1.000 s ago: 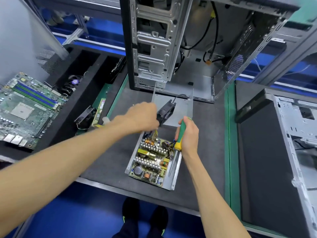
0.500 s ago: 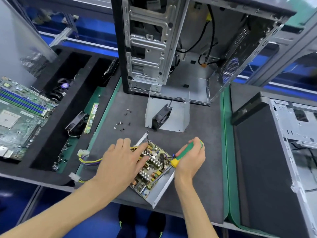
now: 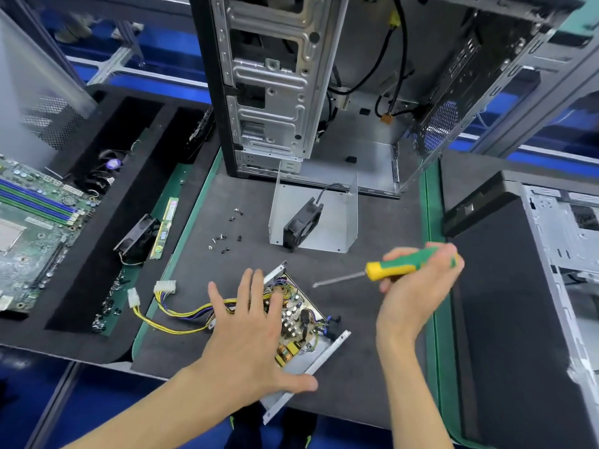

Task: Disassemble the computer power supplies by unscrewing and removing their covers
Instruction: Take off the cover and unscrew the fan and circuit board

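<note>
From the head camera, the left hand (image 3: 249, 338) lies flat with its fingers spread and straight over the opened power supply (image 3: 301, 328), covering its left part; the thumb reaches along the near metal edge. The unit sits on the dark work mat (image 3: 372, 367) at the near edge of the bench, its circuit board bare — coils, capacitors and heatsinks show just right of the fingers. Yellow and purple cables (image 3: 171, 315) trail out to the left of this hand and end in white connectors (image 3: 165, 286).

The right hand (image 3: 418, 286) is raised to the right of the power supply, apart from it, fingers curled round the green and yellow handle of a screwdriver (image 3: 389, 268) whose shaft points left toward the other hand, its tip in the air.

Beyond both hands stands the removed U-shaped cover (image 3: 324, 218) with a black fan (image 3: 303, 226) leaning in it — loose screws (image 3: 227, 236) lie scattered to its left. Further back stands an open computer case (image 3: 291, 85). Far left of the left hand, a motherboard (image 3: 29, 228) rests on black foam, with a RAM stick (image 3: 165, 228) and a second fan (image 3: 137, 236) nearer in.
</note>
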A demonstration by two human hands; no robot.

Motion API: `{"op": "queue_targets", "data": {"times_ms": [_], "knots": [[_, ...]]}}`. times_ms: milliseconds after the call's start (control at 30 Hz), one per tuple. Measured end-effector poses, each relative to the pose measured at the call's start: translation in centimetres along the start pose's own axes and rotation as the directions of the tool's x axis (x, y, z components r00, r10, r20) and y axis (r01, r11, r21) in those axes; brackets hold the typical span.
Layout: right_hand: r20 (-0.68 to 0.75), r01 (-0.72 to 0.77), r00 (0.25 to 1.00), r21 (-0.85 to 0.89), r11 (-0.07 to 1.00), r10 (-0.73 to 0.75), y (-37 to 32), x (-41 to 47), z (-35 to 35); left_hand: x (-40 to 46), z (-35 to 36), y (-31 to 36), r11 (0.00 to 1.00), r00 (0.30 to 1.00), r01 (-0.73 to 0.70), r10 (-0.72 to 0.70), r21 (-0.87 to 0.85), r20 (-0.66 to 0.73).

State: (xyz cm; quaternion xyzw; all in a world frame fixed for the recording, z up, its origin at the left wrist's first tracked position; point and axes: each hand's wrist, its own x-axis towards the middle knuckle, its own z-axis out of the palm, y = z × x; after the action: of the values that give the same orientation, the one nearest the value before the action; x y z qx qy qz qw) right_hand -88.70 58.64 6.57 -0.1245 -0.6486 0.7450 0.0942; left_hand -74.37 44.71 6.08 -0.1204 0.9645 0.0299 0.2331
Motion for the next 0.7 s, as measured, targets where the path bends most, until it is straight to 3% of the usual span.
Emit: {"op": "queue_targets", "data": {"times_ms": [100, 233, 367, 700], "knots": [[0.314, 0.187, 0.936, -0.060, 0.981, -0.159, 0.1, 0.1, 1.6, 0.2, -0.1, 0.0, 1.000, 0.999, 0.012, -0.013, 0.015, 0.029], [0.572, 0.281, 0.805, -0.131, 0.951, -0.159, 1.6, -0.5, 2.6, 0.1, -1.0, 0.1, 1.000, 1.000, 0.012, -0.013, 0.013, 0.000], [0.648, 0.343, 0.746, -0.180, 0.922, -0.150, 3.3, -1.0, 2.4, 0.2, -1.2, 0.1, 0.999, 0.994, -0.050, 0.051, 0.014, -0.097], [0.653, 0.388, 0.737, -0.198, 0.900, -0.174, 3.8, -0.9, 2.3, 0.1, -0.8, 0.4, 1.000, 0.994, 0.009, -0.009, -0.001, -0.105]]}}
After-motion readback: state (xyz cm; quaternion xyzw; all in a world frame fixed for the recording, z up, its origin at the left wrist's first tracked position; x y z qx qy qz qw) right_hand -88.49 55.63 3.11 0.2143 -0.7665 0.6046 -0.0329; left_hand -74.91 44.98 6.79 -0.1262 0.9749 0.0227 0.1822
